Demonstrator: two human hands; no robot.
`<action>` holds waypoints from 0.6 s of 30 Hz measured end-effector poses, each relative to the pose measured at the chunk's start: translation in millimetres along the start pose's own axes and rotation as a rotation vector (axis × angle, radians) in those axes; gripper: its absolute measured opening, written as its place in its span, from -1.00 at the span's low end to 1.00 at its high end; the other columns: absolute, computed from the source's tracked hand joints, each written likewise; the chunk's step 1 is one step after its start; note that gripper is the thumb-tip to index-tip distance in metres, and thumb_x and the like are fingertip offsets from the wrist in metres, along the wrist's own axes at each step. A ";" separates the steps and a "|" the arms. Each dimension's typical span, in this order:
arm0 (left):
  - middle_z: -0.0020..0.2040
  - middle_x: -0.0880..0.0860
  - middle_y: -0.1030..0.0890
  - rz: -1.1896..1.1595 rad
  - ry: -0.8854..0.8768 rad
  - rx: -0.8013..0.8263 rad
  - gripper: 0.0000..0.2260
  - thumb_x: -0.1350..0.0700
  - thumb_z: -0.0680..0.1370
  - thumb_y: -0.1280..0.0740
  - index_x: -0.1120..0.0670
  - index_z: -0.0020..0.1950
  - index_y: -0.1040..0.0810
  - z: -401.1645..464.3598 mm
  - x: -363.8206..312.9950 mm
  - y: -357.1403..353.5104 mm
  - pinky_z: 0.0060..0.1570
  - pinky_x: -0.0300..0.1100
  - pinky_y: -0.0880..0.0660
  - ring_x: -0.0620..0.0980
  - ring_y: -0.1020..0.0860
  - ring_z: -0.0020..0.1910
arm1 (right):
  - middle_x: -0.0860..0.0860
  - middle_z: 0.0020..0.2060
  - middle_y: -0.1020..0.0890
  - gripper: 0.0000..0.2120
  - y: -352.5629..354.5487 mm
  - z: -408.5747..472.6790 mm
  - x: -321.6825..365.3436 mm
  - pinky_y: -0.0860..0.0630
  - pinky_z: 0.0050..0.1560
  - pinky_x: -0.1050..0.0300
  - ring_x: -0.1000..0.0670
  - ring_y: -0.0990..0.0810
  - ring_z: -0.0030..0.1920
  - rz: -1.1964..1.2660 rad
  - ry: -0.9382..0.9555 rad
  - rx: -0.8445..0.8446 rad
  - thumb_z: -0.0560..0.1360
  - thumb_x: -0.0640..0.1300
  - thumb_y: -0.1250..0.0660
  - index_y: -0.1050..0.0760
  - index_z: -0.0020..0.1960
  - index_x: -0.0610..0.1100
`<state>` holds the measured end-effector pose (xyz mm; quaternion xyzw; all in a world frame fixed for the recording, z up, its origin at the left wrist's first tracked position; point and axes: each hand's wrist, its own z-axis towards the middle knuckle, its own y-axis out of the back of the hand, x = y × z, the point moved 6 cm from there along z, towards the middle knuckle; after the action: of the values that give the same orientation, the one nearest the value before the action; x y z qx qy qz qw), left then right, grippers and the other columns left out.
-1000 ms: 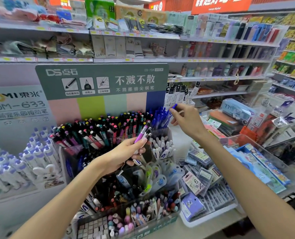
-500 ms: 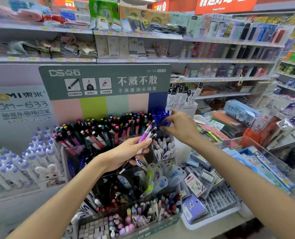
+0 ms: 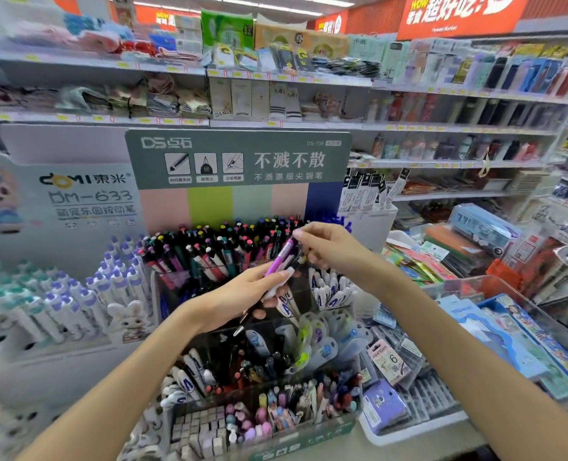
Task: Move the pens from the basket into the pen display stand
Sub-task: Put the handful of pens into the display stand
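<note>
Gripping a small bunch of pens, the left hand hovers in front of the pen display stand, fingers curled round the barrels, a purple pen uppermost and angled up to the right, dark tips poking out below the palm. Over comes the right hand, thumb and forefinger pinching the top end of that purple pen, the other fingers loosely bent beneath. Both hands meet just in front of the stand's right-hand compartments, where rows of black pens with coloured caps lean back against the pastel-striped backboard and a clutch of blue pens fills the far right corner. Below the hands sits a clear tiered rack with white-capped pens and more stock, blurred. To the left, a white display of lilac-topped pens stands beside the stand. At the right edge a clear bin holds blue packets. No telling which container is the basket.
</note>
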<state>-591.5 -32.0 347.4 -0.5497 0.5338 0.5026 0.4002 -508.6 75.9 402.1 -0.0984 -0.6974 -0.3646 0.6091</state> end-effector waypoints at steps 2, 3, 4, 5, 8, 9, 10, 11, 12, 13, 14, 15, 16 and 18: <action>-0.26 -0.08 -0.38 0.015 -0.001 -0.018 -0.79 -0.03 0.63 -0.17 0.04 0.17 -0.47 -11.0 2.5 9.2 -0.44 -0.35 -0.23 -0.17 -0.31 -0.39 | 0.04 -0.34 -0.47 -0.84 10.2 5.9 7.2 -0.30 -0.50 0.39 0.16 -0.38 -0.48 0.096 0.031 -0.184 0.62 -0.10 -0.18 -0.44 -0.12 -0.07; -0.25 -0.08 -0.38 0.037 0.006 -0.022 -0.78 -0.03 0.63 -0.17 0.02 0.18 -0.49 -17.3 5.3 13.6 -0.44 -0.35 -0.24 -0.17 -0.31 -0.39 | 0.02 -0.32 -0.48 -0.83 20.4 6.6 12.0 -0.32 -0.49 0.38 0.14 -0.41 -0.46 0.163 0.051 -0.306 0.63 -0.11 -0.15 -0.42 -0.12 -0.07; -0.25 -0.08 -0.39 0.051 0.015 -0.031 -0.77 -0.03 0.63 -0.17 0.02 0.18 -0.50 -26.2 9.1 19.4 -0.44 -0.36 -0.25 -0.17 -0.31 -0.39 | 0.01 -0.30 -0.51 -0.82 27.1 6.0 18.4 -0.36 -0.46 0.37 0.14 -0.44 -0.45 0.222 0.089 -0.402 0.64 -0.13 -0.13 -0.40 -0.13 -0.07; -0.26 -0.08 -0.39 0.049 0.027 -0.048 -0.76 -0.04 0.63 -0.17 0.02 0.20 -0.51 -32.6 12.7 24.5 -0.45 -0.36 -0.25 -0.17 -0.31 -0.40 | -0.01 -0.29 -0.54 -0.82 32.7 4.3 24.9 -0.41 -0.42 0.34 0.14 -0.49 -0.46 0.247 0.148 -0.465 0.64 -0.14 -0.12 -0.38 -0.12 -0.08; -0.32 -0.09 -0.38 -0.048 0.071 -0.204 -0.76 0.00 0.63 -0.19 0.06 0.19 -0.53 -51.9 23.2 47.8 -0.51 -0.34 -0.19 -0.16 -0.28 -0.45 | -0.02 -0.28 -0.59 -0.88 13.5 -2.5 49.4 -0.54 -0.29 0.22 0.12 -0.58 -0.41 0.108 0.334 -0.485 0.64 -0.16 -0.13 -0.37 -0.05 -0.15; -0.35 -0.08 -0.37 -0.087 0.081 -0.267 -0.78 0.03 0.63 -0.18 0.06 0.17 -0.54 -56.2 25.3 55.3 -0.54 -0.34 -0.16 -0.16 -0.27 -0.48 | 0.00 -0.29 -0.59 -0.90 1.4 -4.4 57.1 -0.56 -0.26 0.20 0.10 -0.59 -0.39 0.046 0.386 -0.480 0.63 -0.15 -0.14 -0.37 -0.03 -0.16; -0.37 -0.07 -0.36 -0.124 0.091 -0.331 -0.80 0.06 0.63 -0.17 0.07 0.14 -0.54 -60.3 26.9 63.1 -0.58 -0.35 -0.13 -0.17 -0.25 -0.52 | 0.00 -0.29 -0.59 -0.91 -11.9 -5.6 64.4 -0.57 -0.25 0.18 0.08 -0.59 -0.36 0.006 0.436 -0.466 0.63 -0.15 -0.15 -0.37 -0.02 -0.15; -0.39 -0.06 -0.35 -0.157 0.100 -0.394 -0.80 0.09 0.63 -0.15 0.09 0.11 -0.54 -66.1 29.2 71.8 -0.61 -0.35 -0.10 -0.17 -0.24 -0.55 | -0.02 -0.29 -0.58 -0.92 -27.4 -5.1 70.9 -0.57 -0.24 0.13 0.03 -0.60 -0.34 -0.024 0.483 -0.440 0.63 -0.16 -0.16 -0.37 -0.03 -0.14; -0.41 -0.05 -0.34 -0.177 0.106 -0.444 -0.80 0.11 0.63 -0.14 0.10 0.08 -0.54 -71.6 31.1 79.4 -0.63 -0.37 -0.09 -0.17 -0.23 -0.58 | -0.03 -0.30 -0.58 -0.92 -40.7 -2.7 75.6 -0.57 -0.23 0.07 -0.03 -0.59 -0.32 -0.065 0.524 -0.418 0.63 -0.16 -0.16 -0.37 -0.03 -0.13; -0.42 -0.05 -0.33 -0.186 0.114 -0.480 -0.80 0.13 0.63 -0.13 0.11 0.06 -0.54 -77.5 32.6 85.4 -0.64 -0.39 -0.08 -0.17 -0.22 -0.60 | -0.03 -0.31 -0.57 -0.93 -53.0 0.2 79.5 -0.56 -0.22 0.01 -0.07 -0.59 -0.32 -0.126 0.561 -0.400 0.62 -0.16 -0.16 -0.37 -0.03 -0.13; -0.42 -0.04 -0.33 -0.179 0.123 -0.512 -0.80 0.13 0.63 -0.12 0.11 0.05 -0.54 -86.3 34.6 92.9 -0.63 -0.39 -0.08 -0.16 -0.21 -0.60 | -0.02 -0.33 -0.57 -0.93 -67.6 4.6 83.8 -0.54 -0.21 -0.04 -0.09 -0.58 -0.32 -0.188 0.596 -0.381 0.62 -0.16 -0.17 -0.38 -0.01 -0.15; -0.43 -0.04 -0.33 -0.161 0.131 -0.534 -0.80 0.13 0.62 -0.12 0.11 0.03 -0.54 -93.4 36.0 97.9 -0.62 -0.38 -0.08 -0.15 -0.21 -0.59 | -0.02 -0.34 -0.56 -0.92 -78.0 8.8 86.6 -0.53 -0.20 -0.08 -0.09 -0.57 -0.33 -0.246 0.625 -0.371 0.62 -0.16 -0.17 -0.39 0.01 -0.17; -0.43 -0.04 -0.34 -0.140 0.136 -0.555 -0.80 0.14 0.62 -0.12 0.10 0.01 -0.53 -100.0 36.7 102.7 -0.62 -0.37 -0.09 -0.14 -0.21 -0.59 | -0.04 -0.33 -0.57 -0.90 -87.5 12.7 88.4 -0.52 -0.20 -0.12 -0.10 -0.57 -0.33 -0.289 0.648 -0.359 0.62 -0.16 -0.18 -0.40 0.02 -0.19; -0.42 -0.02 -0.35 -0.131 0.127 -0.603 -0.83 0.15 0.62 -0.12 0.13 -0.04 -0.49 -114.0 36.6 112.0 -0.63 -0.37 -0.11 -0.14 -0.21 -0.60 | -0.09 -0.26 -0.60 -0.89 -106.6 17.9 90.7 -0.51 -0.20 -0.12 -0.17 -0.58 -0.28 -0.388 0.694 -0.320 0.61 -0.16 -0.19 -0.42 0.03 -0.21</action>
<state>-690.7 -162.5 342.3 -0.7071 0.3483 0.5761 0.2164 -606.2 -16.8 444.3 0.0697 -0.3913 -0.5876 0.7049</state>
